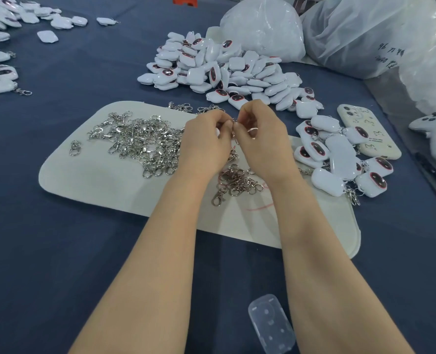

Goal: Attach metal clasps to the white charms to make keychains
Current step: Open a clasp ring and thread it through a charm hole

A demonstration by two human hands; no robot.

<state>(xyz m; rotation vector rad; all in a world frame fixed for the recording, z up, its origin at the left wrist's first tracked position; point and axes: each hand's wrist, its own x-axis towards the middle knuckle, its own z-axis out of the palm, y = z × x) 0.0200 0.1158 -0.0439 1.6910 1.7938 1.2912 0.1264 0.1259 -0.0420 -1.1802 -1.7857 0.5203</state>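
Note:
My left hand (206,141) and my right hand (260,139) meet above the white mat (89,180), fingertips together. Between them hangs a metal clasp (234,135), pinched by both hands. A bit of a white charm (217,132) shows under my left fingers, mostly hidden. A heap of loose metal clasps (140,139) lies on the mat to the left, and a smaller bunch of clasps (234,182) lies between my wrists. A big pile of white charms (219,70) sits behind my hands. Charms with clasps attached (339,159) lie to the right.
A phone in a white case (367,131) lies right of the finished charms. Large plastic bags (265,26) stand at the back right. More charms (0,72) lie at the far left. A clear plastic case (272,324) rests on the blue cloth near me.

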